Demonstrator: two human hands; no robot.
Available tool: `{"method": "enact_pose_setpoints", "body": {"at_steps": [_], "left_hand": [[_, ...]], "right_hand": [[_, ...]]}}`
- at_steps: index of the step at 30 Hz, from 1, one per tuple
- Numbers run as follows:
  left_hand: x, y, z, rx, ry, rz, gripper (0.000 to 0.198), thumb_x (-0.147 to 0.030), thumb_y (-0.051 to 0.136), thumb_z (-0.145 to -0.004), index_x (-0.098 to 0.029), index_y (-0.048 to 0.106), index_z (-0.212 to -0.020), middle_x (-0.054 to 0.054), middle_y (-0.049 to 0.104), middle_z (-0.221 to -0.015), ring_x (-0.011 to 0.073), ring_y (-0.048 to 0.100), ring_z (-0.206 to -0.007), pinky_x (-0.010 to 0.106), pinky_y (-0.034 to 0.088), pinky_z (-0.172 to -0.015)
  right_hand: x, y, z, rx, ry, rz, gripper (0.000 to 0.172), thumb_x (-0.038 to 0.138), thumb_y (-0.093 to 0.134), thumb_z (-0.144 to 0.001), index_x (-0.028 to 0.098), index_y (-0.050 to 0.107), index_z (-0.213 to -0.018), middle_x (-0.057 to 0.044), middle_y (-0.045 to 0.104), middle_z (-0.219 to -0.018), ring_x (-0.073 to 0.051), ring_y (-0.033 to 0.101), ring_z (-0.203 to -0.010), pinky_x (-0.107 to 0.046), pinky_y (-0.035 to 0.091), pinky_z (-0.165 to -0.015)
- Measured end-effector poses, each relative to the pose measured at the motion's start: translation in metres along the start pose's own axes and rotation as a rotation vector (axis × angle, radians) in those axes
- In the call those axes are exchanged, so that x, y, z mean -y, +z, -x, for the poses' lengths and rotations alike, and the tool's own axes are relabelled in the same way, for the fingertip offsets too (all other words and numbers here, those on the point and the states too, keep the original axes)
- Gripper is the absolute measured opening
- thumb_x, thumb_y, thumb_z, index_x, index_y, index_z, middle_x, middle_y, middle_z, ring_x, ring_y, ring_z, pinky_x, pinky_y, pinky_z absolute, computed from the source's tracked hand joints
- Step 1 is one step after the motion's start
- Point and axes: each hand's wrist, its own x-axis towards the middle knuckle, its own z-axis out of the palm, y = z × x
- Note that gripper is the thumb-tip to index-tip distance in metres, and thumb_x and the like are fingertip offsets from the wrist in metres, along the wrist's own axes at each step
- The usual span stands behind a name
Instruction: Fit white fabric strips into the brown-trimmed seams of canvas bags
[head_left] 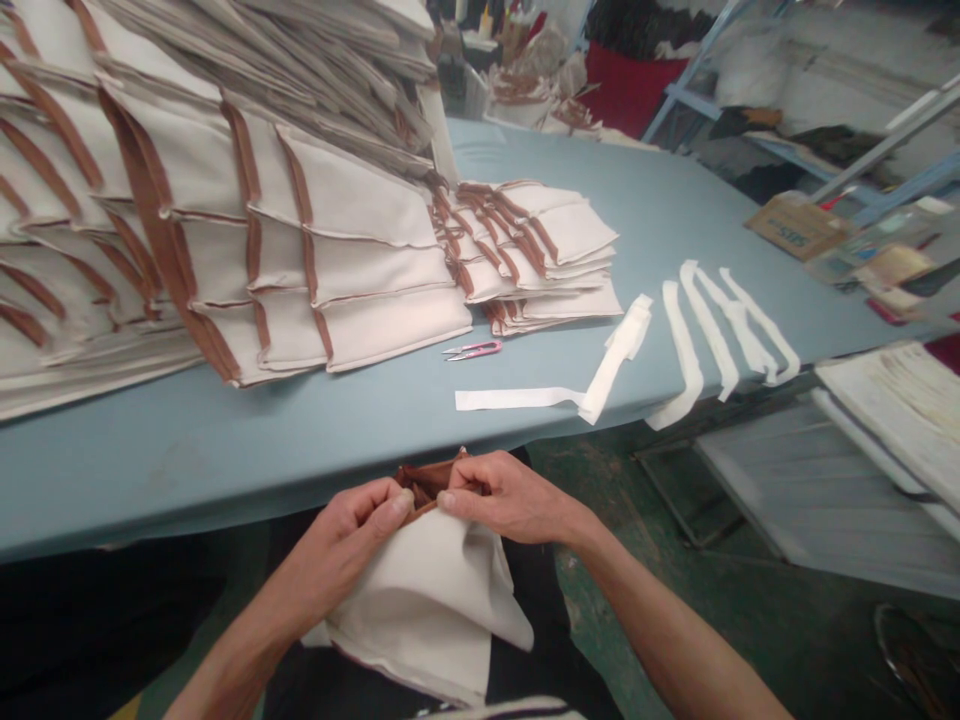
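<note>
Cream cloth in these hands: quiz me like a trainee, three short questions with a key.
1. True or false: the pink-handled thread snips lie on the blue table.
2. Which lies farther right on the table: the snips or the white strips?
3. What do the left hand and right hand hold? A the snips, B the white strips, C a brown-edged cream cloth.

Key: 1 true; 2 the white strips; 3 C.

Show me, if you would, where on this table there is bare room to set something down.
Bare blue tabletop runs along the near edge, before the stacked canvas pieces and pink snips, and lies beyond the white strips. The left side, under the tall stack, is crowded.
</note>
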Motion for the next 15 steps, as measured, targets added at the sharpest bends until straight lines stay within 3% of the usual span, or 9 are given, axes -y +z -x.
{"method": "enact_pose_setpoints", "body": {"at_steps": [15], "left_hand": [[0.0010, 0.0010, 0.0016, 0.007, -0.009, 0.045, 0.060, -0.079, 0.058, -0.088, -0.021, 0.052, -0.077, -0.005, 0.043, -0.075, 0.0148, 0.036, -0.070, 0.024, 0.033, -0.062]], "right_hand": [[-0.0008, 0.0020, 0.0000, 0.004, 0.012, -0.002, 0.032, 0.036, 0.065, -0.094, 0.018, 0.055, -0.070, 0.005, 0.052, -0.067, -0.011, 0.045, -0.065, -0.025, 0.030, -0.059]]}}
